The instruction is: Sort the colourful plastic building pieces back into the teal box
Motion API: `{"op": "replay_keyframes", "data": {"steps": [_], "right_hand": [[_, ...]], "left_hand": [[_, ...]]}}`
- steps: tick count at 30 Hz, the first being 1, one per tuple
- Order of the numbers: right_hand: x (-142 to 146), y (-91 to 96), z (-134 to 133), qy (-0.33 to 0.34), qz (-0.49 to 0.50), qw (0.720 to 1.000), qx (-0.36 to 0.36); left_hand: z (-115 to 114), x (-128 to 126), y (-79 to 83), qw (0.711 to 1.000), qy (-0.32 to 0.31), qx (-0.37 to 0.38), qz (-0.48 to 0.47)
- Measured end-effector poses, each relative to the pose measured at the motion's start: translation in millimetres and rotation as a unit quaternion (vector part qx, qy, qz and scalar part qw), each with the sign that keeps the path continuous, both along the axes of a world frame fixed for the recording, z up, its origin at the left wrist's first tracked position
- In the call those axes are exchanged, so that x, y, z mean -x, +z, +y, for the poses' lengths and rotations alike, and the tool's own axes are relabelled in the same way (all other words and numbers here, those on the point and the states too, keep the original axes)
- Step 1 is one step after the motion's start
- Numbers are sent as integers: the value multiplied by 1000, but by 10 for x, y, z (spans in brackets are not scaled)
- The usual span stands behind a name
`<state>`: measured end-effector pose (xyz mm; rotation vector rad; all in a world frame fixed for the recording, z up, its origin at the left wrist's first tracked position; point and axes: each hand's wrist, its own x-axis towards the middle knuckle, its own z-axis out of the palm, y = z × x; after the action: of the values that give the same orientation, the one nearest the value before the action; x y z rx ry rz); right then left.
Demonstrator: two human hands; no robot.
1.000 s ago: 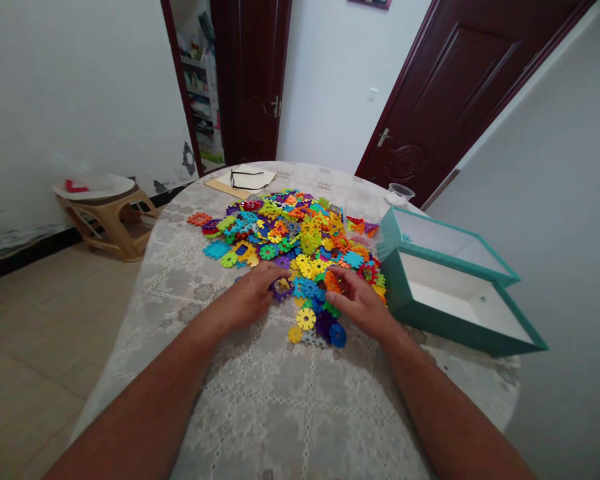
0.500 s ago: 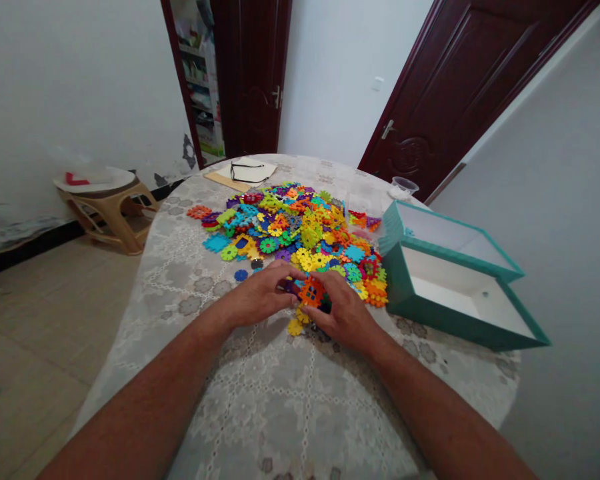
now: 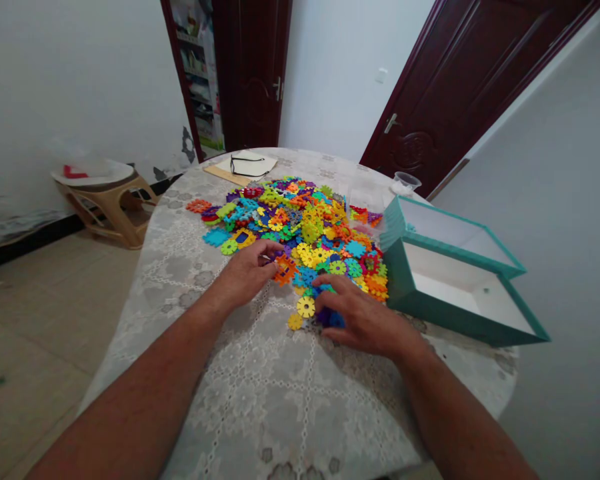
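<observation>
A heap of colourful plastic interlocking discs and squares [image 3: 300, 227] lies on a round table with a lace cloth [image 3: 280, 400]. My left hand [image 3: 247, 270] rests at the heap's near edge, fingers closed on an orange square piece [image 3: 284, 269] joined to a purple one. My right hand [image 3: 360, 317] lies on the cloth just nearer, fingers curled over blue and purple pieces [image 3: 330, 319]. A yellow disc [image 3: 306, 307] lies between my hands.
A teal box [image 3: 460, 300] with a white inside stands open at the right, its lid [image 3: 445, 230] behind it. A clear plastic cup [image 3: 406, 181] and glasses on paper [image 3: 247, 163] sit at the far side. A wooden stool [image 3: 107, 203] stands left.
My hands have parted: the left carried the orange piece away to the left, and the right dropped down onto pieces at the near edge of the heap.
</observation>
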<state>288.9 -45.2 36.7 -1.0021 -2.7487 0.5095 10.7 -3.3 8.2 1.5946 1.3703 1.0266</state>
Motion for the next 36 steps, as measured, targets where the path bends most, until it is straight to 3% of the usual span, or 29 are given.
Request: {"op": "replay_keyframes", "data": {"steps": [9,14,18,21,25,29,31,33,36], "right_hand": [[76,-157,31,18,-15,1000,-13],[103,-146,69,31,52,998,9],[70,-128,129,14,162,984,78],[17,-182,213,-21,279,944,174],[6,-292,310,-103,402,859,300],[52,-352,375,-196,491,766,365],[65,-380,408,-236,517,737,366],[69,-414,439,-268,507,748,334],[71,-435,465,-300,434,810,255]], "left_hand": [[12,13,-42,999,6,-7,37],[0,14,-29,998,-18,10,61],[-20,14,-13,997,-23,15,72],[-20,30,-33,997,-30,9,68],[-1,50,-78,997,-46,8,59],[9,55,-83,997,-45,3,64],[6,60,-72,997,-46,-1,63],[2,68,-65,997,-48,-3,64],[4,79,-83,997,-37,-15,67]]}}
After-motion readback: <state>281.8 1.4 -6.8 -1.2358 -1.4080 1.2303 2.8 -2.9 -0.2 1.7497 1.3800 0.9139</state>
